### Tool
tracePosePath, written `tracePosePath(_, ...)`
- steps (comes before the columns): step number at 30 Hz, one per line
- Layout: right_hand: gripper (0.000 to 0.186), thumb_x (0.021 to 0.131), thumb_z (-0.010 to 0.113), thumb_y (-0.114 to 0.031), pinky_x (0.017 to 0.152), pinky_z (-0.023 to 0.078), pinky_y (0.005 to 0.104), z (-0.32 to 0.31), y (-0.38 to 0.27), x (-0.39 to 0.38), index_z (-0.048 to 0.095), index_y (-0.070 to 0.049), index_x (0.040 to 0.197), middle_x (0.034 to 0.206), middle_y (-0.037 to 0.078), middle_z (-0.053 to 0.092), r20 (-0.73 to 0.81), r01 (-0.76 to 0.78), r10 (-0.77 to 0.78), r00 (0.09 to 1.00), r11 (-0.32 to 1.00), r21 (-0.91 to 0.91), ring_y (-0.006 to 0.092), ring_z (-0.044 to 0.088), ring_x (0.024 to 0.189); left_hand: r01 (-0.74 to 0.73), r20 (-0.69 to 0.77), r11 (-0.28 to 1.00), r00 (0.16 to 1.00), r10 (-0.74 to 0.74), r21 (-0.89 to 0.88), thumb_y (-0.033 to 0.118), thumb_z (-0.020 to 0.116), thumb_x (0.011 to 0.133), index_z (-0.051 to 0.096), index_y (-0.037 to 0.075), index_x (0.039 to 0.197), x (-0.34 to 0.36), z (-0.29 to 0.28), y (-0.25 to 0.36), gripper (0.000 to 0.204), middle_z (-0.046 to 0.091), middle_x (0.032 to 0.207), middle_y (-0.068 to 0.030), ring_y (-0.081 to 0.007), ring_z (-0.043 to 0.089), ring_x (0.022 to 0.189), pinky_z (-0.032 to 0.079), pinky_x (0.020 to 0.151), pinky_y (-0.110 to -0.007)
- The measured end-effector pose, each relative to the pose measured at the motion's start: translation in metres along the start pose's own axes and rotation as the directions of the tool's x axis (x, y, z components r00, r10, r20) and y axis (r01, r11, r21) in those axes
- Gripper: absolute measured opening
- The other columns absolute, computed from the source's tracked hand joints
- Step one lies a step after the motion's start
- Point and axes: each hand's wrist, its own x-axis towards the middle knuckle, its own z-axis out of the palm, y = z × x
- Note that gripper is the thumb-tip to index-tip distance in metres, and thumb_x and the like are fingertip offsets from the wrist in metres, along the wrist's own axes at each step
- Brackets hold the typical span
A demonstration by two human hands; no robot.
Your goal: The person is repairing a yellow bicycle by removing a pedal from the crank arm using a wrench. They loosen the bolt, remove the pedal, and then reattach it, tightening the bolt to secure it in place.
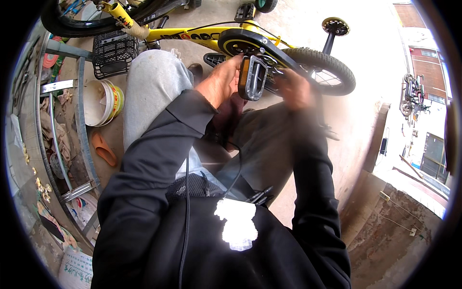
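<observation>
A yellow child's bicycle [197,33] is tipped in front of my knees, its black chain guard [239,42] and rear wheel [332,72] toward the right. My left hand [222,83] is closed at the near pedal [253,78], which is black with an amber reflector; the pedal hides most of the fingertips. Just right of the pedal, by the rear end of the chain guard, is my right hand [294,89]. Motion smears its fingers, and a small shiny metal part shows beside them. I cannot make out whether they hold it.
A training wheel [335,27] sticks up beyond the rear wheel. On the left are a black wire basket [114,54], a white bucket [97,103], an orange slipper [104,149] and a metal rack [83,120] with cloths. A low wall [385,226] stands at lower right.
</observation>
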Motion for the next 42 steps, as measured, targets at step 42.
tracePosePath(42,0.039,0.081,0.053,-0.012,0.071,0.048,0.0464,0.069,0.013,-0.009,0.045,0.0,0.118,0.093,0.026,0.06,0.002,0.224,-0.232,0.973,0.938,-0.263,0.0402,0.061,0.082,-0.173,0.043,0.96,0.985,0.168,0.218,0.036,0.035,0.099,0.054,0.008,0.116,-0.012,-0.004,-0.033,0.038,0.063,0.102,-0.0035,-0.0137,0.06,0.093,0.049,0.079,-0.029)
